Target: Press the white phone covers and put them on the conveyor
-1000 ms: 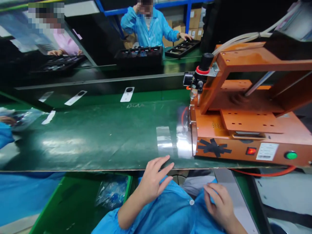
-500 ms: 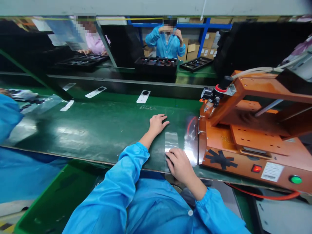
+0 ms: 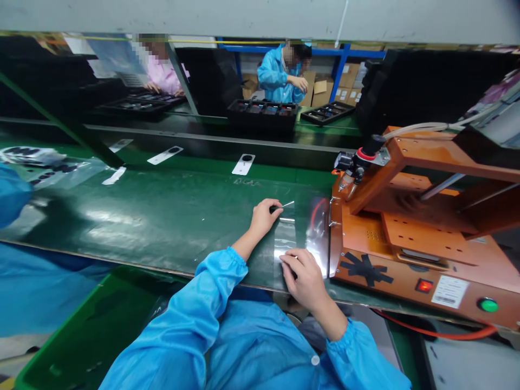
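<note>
A clear plastic strip [image 3: 285, 235] lies on the green table [image 3: 170, 211] in front of me, catching the light. My left hand [image 3: 265, 218] is at the strip's far end, thumb and fingertips pinched together on its lifted edge. Over the near end is my right hand [image 3: 304, 275], its thumb and forefinger brought close together by the strip's right side; whether it grips anything is too small to tell. White cards with a dark round spot, one [image 3: 244, 164] beyond my left hand and another [image 3: 165, 155] farther left, lie near the back ledge.
An orange machine [image 3: 422, 216] with a lit red switch and a green button stands at the right. A clear sheet [image 3: 317, 233] lies beside it. At the left is a co-worker's blue sleeve [image 3: 14, 195]. A green bin [image 3: 93, 325] sits below the edge. People work behind black trays [image 3: 262, 115].
My left hand has gone from spread fingers to a pinch, and the strip's far edge has come up. My right thumb and forefinger are closer together. The person opposite has bent forward and lowered their hands.
</note>
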A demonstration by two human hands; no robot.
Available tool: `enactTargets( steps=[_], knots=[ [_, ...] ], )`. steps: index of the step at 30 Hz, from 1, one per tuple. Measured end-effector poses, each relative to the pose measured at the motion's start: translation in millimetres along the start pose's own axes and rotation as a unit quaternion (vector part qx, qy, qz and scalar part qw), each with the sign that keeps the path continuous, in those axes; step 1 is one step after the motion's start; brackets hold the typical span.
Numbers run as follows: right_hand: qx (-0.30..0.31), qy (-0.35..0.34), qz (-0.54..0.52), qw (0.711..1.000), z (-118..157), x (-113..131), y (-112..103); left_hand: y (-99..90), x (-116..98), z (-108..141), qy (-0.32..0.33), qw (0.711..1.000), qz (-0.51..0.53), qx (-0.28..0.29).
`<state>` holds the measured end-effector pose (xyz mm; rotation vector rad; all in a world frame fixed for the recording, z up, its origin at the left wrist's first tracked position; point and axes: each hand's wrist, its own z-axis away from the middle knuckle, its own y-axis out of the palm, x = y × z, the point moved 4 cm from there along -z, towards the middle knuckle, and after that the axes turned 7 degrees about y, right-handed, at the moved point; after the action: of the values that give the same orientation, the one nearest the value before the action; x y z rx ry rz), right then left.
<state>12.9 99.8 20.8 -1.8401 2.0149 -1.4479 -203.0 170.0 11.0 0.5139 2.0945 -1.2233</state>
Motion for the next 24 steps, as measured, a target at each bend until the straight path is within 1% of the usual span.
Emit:
enactTargets(
  steps=[3,5,6,8,9,12,14,16,18,20,22,24],
  knots=[
    [-0.065,0.003,0.018,0.998,-12.1,14.5,-24.3,-12.0,-32.1,36.1,0.032,0.998,0.056,0.022],
    [-0.11,0.014,0.048,0.993,-23.7,19.0,-39.7,-23.2,-55.5,63.5,0.069,0.992,0.1,0.021],
    [-0.121,0.022,0.061,0.991,-29.6,18.9,-45.3,-29.1,-66.2,75.8,0.089,0.989,0.118,0.013],
    [-0.112,0.039,0.049,0.992,-39.0,15.1,-51.3,-40.0,-81.9,94.8,0.112,0.984,0.136,-0.011],
    [-0.098,0.044,0.027,0.994,-41.9,12.8,-52.2,-44.1,-86.3,101.0,0.11,0.984,0.138,-0.022],
    [-0.06,0.034,-0.027,0.997,-43.6,11.0,-52.2,-50.8,-88.3,108.5,0.073,0.984,0.154,-0.044],
    [-0.055,0.022,-0.016,0.998,-41.9,13.9,-53.2,-52.0,-86.5,108.4,0.055,0.984,0.165,-0.038],
    [-0.059,0.009,0.011,0.998,-41.0,18.5,-55.9,-53.0,-86.5,107.7,0.057,0.985,0.16,-0.031],
    [-0.062,-0.009,0.047,0.997,-41.8,23.8,-59.2,-55.1,-89.7,107.8,0.086,0.987,0.128,-0.034],
    [-0.048,-0.036,0.091,0.994,-43.1,29.3,-61.6,-58.1,-96.0,109.2,0.144,0.986,0.077,-0.045],
    [-0.029,-0.07,0.137,0.988,-43.3,34.3,-63.5,-60.7,-102.4,111.5,0.206,0.977,0.033,-0.053],
    [-0.02,-0.103,0.18,0.978,-41.8,38.5,-65.4,-62.6,-105.6,113.1,0.243,0.968,0.013,-0.055]
  ],
)
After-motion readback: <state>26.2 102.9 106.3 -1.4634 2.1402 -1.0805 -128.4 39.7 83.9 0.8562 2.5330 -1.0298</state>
